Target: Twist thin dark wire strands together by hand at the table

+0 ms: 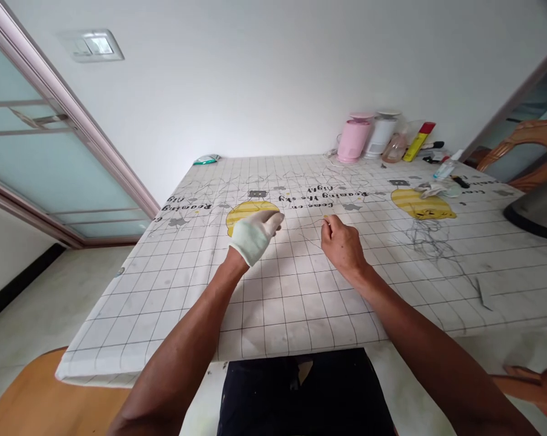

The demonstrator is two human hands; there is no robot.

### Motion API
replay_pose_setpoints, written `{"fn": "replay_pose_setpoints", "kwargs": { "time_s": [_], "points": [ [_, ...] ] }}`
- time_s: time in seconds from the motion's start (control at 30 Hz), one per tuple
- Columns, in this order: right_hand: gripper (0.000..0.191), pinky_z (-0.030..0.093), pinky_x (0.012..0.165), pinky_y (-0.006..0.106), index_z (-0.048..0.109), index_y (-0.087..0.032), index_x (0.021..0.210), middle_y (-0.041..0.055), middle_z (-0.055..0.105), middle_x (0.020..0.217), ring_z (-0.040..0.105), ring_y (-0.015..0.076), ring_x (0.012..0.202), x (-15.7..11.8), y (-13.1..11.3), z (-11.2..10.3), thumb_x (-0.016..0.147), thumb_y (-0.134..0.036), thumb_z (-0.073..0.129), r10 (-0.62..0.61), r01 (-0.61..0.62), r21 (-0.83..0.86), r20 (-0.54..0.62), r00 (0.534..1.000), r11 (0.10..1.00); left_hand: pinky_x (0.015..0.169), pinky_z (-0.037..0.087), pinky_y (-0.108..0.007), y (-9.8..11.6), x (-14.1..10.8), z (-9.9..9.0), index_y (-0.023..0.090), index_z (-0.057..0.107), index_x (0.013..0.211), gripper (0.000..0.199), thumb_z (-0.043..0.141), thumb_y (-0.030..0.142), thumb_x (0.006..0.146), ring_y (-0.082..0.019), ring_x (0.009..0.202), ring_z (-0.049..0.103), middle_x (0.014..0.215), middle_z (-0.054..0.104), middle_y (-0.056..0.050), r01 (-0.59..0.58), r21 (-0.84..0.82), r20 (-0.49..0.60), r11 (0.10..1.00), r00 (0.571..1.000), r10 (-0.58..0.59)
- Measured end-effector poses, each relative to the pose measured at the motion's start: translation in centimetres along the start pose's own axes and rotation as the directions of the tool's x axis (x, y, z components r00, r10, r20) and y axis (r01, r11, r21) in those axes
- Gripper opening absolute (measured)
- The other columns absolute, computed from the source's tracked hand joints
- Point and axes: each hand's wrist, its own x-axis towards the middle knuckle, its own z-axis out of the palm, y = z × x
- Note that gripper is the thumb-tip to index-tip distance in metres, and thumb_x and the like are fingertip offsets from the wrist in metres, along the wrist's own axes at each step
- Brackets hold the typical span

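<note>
My left hand (256, 235) wears a pale glove and is held over the table, its thumb and fingers pressed together near a yellow balloon print. What it pinches is too small to make out. To its right, my bare right hand (341, 242) is curled, thumb against forefinger. Thin dark thread (310, 225) shows faintly between the two hands and seems to reach the right fingertips. A loose tangle of dark thread (430, 239) lies on the checked tablecloth (295, 309) farther right.
Along the wall stand a pink device (354, 142), a white device (381, 138) and a yellow box with a red top (418, 143). A green packet (206, 160) lies at the back left. A dark metallic object (539, 209) is at the right, beside a wooden chair (527, 142).
</note>
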Motion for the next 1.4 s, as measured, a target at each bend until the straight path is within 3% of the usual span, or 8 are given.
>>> {"fn": "replay_pose_setpoints", "kwargs": {
  "time_s": [0.13,0.23,0.37,0.63,0.73,0.83,1.0,1.4],
  "points": [
    [0.026,0.027,0.056,0.033,0.055,-0.022,0.085,0.0024,0.055,0.061,0.043,0.0163,0.049,0.2,0.3,-0.5,0.105,-0.030,0.039,0.039,-0.039,0.001,-0.050,0.998,0.999,0.078,0.053,-0.030,0.3,-0.7,1.9,0.021,0.076,0.084,0.050,0.052,0.063,0.097,-0.019,0.075,0.072,0.082,0.078,-0.004,0.134,-0.062,0.093,0.989,0.987,-0.127],
    [0.022,0.027,0.056,0.032,0.055,-0.021,0.088,0.0026,0.057,0.062,0.048,0.0172,0.050,-0.1,-0.2,-0.4,0.103,-0.030,0.041,0.069,-0.069,0.006,-0.064,0.996,0.998,0.079,0.053,-0.029,1.0,-1.5,4.5,0.022,0.077,0.091,0.040,0.055,0.055,0.097,-0.017,0.073,0.072,0.089,0.079,-0.002,0.132,-0.086,0.190,0.987,0.975,-0.114],
    [0.019,0.028,0.055,0.031,0.055,-0.022,0.087,0.0004,0.056,0.059,0.049,0.0169,0.049,-0.9,-0.9,-0.2,0.101,-0.030,0.045,0.101,-0.100,0.032,-0.034,0.994,0.994,0.074,0.053,-0.026,1.4,-1.6,6.3,0.021,0.075,0.089,0.028,0.055,0.038,0.096,-0.015,0.073,0.072,0.091,0.079,-0.001,0.173,-0.195,0.187,0.966,0.973,-0.136],
    [0.022,0.039,0.056,0.029,0.060,-0.022,0.081,0.0015,0.065,0.062,0.060,0.0173,0.054,-2.2,-1.3,-1.4,0.099,-0.034,0.054,0.110,-0.142,0.177,0.179,0.978,0.974,0.068,0.053,-0.025,-0.4,-0.5,5.5,0.019,0.075,0.085,0.020,0.059,0.030,0.090,-0.015,0.067,0.069,0.078,0.077,-0.002,0.217,-0.228,0.086,0.949,0.976,-0.202],
    [0.014,0.047,0.060,0.030,0.067,-0.021,0.095,0.0046,0.074,0.077,0.068,0.0194,0.064,-2.3,-1.0,-1.7,0.098,-0.032,0.059,0.087,-0.148,0.243,0.246,0.965,0.959,0.071,0.051,-0.026,-0.8,-0.3,5.5,0.021,0.075,0.084,0.021,0.059,0.032,0.091,-0.015,0.069,0.069,0.076,0.077,0.000,0.175,-0.137,0.075,0.975,0.983,-0.166],
    [0.021,0.055,0.070,0.032,0.069,-0.020,0.116,0.0076,0.079,0.096,0.075,0.0213,0.080,-2.1,-0.4,-1.5,0.099,-0.027,0.058,0.021,-0.103,0.332,0.240,0.970,0.938,0.072,0.049,-0.026,-1.0,-0.3,5.3,0.023,0.076,0.083,0.023,0.058,0.034,0.092,-0.015,0.073,0.069,0.074,0.077,0.002,0.127,-0.048,0.079,0.991,0.989,-0.123],
    [0.028,0.057,0.076,0.034,0.071,-0.023,0.126,0.0063,0.080,0.100,0.077,0.0223,0.088,-1.5,0.3,-1.1,0.101,-0.024,0.057,-0.106,-0.004,0.380,0.270,0.957,0.925,0.072,0.046,-0.028,-0.9,-0.4,5.0,0.025,0.075,0.078,0.026,0.055,0.032,0.093,-0.016,0.074,0.067,0.076,0.077,0.003,0.027,0.082,0.091,0.996,0.995,-0.035],
    [0.034,0.045,0.060,0.028,0.075,-0.018,0.123,0.0016,0.072,0.073,0.061,0.0148,0.059,-1.8,0.8,-0.5,0.101,-0.019,0.049,-0.239,0.136,0.321,0.308,0.921,0.937,0.072,0.045,-0.030,-1.1,-0.4,4.9,0.024,0.074,0.079,0.025,0.054,0.030,0.093,-0.018,0.076,0.065,0.077,0.075,0.000,-0.049,0.181,0.115,0.982,0.993,0.028]
  ]
}}
